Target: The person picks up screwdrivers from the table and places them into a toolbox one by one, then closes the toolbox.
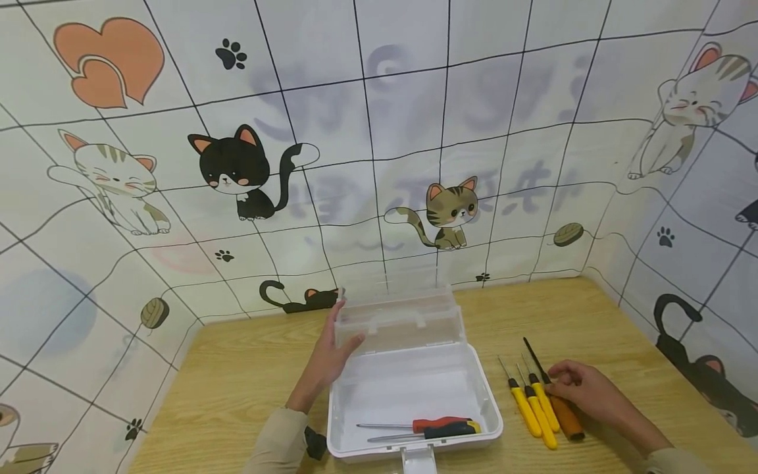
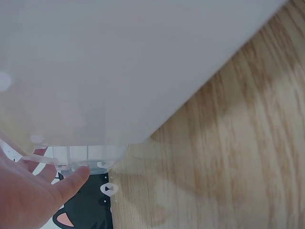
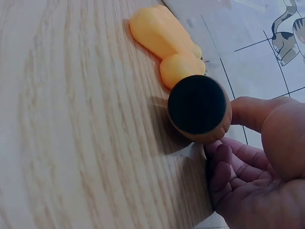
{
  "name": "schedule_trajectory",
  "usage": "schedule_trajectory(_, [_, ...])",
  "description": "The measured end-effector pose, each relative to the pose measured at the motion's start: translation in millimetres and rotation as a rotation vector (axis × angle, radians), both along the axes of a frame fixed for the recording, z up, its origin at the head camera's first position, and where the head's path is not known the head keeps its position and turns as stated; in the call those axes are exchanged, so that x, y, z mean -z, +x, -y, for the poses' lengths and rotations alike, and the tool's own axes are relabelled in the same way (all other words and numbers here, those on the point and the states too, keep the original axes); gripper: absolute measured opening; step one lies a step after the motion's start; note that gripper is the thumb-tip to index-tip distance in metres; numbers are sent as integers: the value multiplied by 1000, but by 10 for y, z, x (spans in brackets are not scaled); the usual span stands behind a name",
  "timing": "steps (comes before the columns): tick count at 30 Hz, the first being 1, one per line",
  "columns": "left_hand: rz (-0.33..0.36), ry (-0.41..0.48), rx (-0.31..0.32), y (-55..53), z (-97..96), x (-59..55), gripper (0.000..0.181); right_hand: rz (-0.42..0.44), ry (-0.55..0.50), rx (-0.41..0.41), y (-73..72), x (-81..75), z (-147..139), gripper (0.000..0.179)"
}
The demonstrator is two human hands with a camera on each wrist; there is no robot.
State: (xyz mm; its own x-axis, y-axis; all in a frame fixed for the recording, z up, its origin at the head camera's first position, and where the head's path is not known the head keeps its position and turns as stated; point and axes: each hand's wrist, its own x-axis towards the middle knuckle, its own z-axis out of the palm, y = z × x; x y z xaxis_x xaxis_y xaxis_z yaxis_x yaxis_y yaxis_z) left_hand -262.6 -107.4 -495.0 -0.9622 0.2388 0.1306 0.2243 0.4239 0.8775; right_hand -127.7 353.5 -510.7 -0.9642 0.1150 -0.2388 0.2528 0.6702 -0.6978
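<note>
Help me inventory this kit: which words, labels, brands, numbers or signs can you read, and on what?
Wall covering: faint, blurred lettering, unreadable.
White box, clear lid: none readable.
Yellow-handled tools, brown-handled tool: none readable.
Red-handled screwdriver, dark-handled screwdriver: none readable.

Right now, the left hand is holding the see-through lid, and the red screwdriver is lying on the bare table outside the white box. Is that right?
Not quite: the red screwdriver lies inside the white box, not on the table. The head view shows it. The left hand is holding the see-through lid.
</note>
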Motion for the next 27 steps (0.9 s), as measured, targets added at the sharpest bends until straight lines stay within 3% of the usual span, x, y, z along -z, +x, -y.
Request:
schedule_trajectory(14, [2,-7,6,13,4,0,80,-61,55,-25,-14,-18,16,35])
schedule_trajectory(27, [16,28,12,37,-22,-61,79,-22,9,-47,-16,-65,-12,33])
